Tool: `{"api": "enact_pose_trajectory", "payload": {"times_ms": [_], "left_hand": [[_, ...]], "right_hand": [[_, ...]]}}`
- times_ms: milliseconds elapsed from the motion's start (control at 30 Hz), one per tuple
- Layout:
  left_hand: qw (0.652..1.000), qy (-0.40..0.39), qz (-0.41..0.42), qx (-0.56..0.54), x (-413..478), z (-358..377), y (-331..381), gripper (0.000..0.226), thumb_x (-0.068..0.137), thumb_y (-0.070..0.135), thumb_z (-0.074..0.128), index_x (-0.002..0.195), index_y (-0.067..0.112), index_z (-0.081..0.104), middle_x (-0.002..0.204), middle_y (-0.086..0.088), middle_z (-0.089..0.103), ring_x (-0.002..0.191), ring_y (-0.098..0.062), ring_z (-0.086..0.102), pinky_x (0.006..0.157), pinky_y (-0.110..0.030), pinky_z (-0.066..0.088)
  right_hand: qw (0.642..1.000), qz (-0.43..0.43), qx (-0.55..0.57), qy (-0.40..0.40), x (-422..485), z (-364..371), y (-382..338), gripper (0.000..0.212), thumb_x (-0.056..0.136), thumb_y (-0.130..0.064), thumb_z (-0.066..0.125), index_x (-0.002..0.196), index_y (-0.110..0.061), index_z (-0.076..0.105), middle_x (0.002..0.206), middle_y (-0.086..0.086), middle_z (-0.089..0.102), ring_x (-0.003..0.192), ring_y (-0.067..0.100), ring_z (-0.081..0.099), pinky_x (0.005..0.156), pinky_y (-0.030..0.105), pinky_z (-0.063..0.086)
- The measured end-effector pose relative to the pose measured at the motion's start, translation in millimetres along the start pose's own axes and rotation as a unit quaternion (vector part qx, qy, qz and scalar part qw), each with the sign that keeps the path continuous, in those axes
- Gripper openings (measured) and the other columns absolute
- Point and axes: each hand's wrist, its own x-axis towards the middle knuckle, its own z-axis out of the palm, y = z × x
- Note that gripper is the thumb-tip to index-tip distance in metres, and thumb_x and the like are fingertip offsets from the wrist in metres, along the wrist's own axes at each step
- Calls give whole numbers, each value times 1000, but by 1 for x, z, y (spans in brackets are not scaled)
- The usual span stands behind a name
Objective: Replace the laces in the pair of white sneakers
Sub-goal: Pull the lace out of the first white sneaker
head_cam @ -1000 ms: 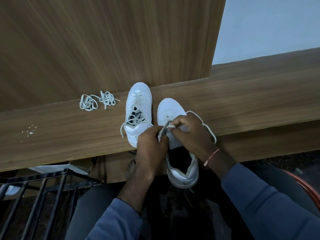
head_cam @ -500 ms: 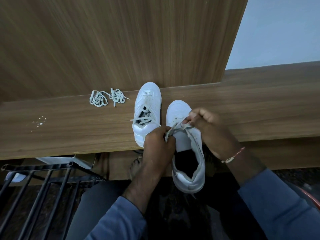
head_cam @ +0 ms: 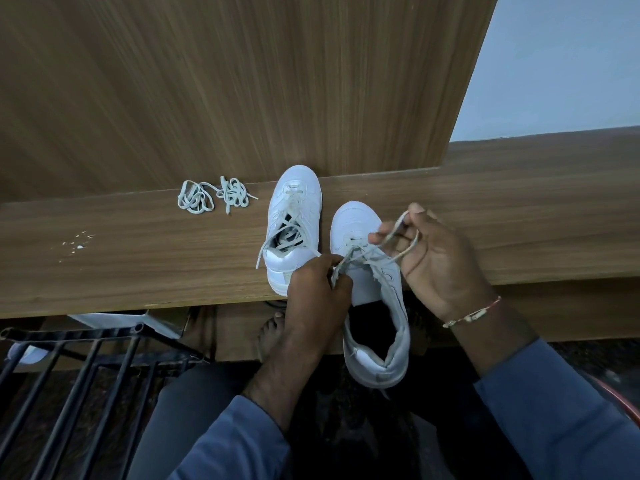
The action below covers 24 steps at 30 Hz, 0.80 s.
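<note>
Two white sneakers stand toe-away on a wooden ledge (head_cam: 519,216). The left sneaker (head_cam: 294,216) is loosely laced, its lace ends trailing over the heel. The right sneaker (head_cam: 377,306) hangs heel-first over the ledge's front edge. My left hand (head_cam: 315,289) pinches the lace (head_cam: 398,244) at the shoe's left eyelets. My right hand (head_cam: 436,258), raised beside the toe, holds a loop of the same lace between thumb and fingers. Two bundles of loose laces (head_cam: 214,199) lie to the left of the sneakers.
A wooden panel (head_cam: 242,81) rises behind the ledge. White specks (head_cam: 78,242) dot the ledge at left. A black metal rack (head_cam: 86,375) stands below at left. A bare foot (head_cam: 272,337) shows under the ledge, and a red rim (head_cam: 623,403) at right.
My right hand has lifted off the right sneaker's tongue and moved right and up, drawing a loop of lace out. The left hand stays at the eyelets.
</note>
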Motion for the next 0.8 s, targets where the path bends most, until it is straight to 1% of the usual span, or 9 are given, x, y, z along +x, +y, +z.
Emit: {"api": "enact_pose_trajectory", "payload": {"times_ms": [33,100,233,367,500,567,667,733,800], "left_hand": [[1000,1,1,0,0,0,0,21,79,5,60,93,15,71,76,4,68,69,-10,60,60,-23,46],[1000,1,2,1,0,0,1,20,78,5,61,93,15,71,77,4,68,70,-9,61,61,-21,46],[1000,1,7,0,-1,0,1,19,78,6,62,90,17,71,70,8,66,63,-6,59,57,-19,44],[1000,-2,14,-10,-2,0,0,11,81,12,64,89,18,70,68,6,67,63,-8,60,57,-22,45],[1000,-4,13,-10,-3,0,0,12,81,11,64,89,18,70,68,8,67,63,-6,61,57,-20,46],[1000,-4,13,-13,-2,0,0,13,81,10,63,88,17,70,67,8,66,63,-8,60,57,-20,44],[1000,-7,9,-8,-2,0,0,16,80,9,62,90,17,70,67,6,66,63,-9,60,57,-22,44],[1000,-7,1,-11,-1,1,0,19,79,8,61,93,16,71,68,4,67,62,-9,60,57,-25,46],[1000,-6,-4,-15,0,2,-1,20,79,9,62,96,16,71,70,4,68,64,-10,62,59,-30,50]], "right_hand": [[1000,-4,-3,19,-1,0,-2,18,96,-18,51,78,-13,52,65,4,63,60,19,61,70,35,55],[972,-59,-219,55,0,-4,-1,20,96,-17,57,77,-11,58,59,3,58,51,14,52,61,33,53],[756,-158,-634,-30,4,-13,19,14,93,-25,64,98,-22,77,83,0,66,77,9,60,70,21,43],[603,-155,-782,-42,4,-2,24,23,93,-40,56,96,-29,77,91,3,59,88,23,57,75,38,43],[571,-166,-803,-43,4,4,31,16,91,-32,60,94,-27,75,100,2,57,100,25,54,85,39,38],[653,-182,-734,-37,4,3,35,11,89,-24,64,85,-19,72,98,-1,63,99,20,57,86,37,40],[957,-23,-289,1,2,5,20,13,94,-15,58,88,-6,64,92,1,72,90,15,67,86,34,50],[1000,18,-16,16,1,3,9,14,97,-12,50,86,-6,56,76,6,68,69,21,65,75,38,56],[990,-32,-127,54,2,0,3,14,98,-13,53,86,-10,59,66,0,62,54,11,54,63,30,53]]}}
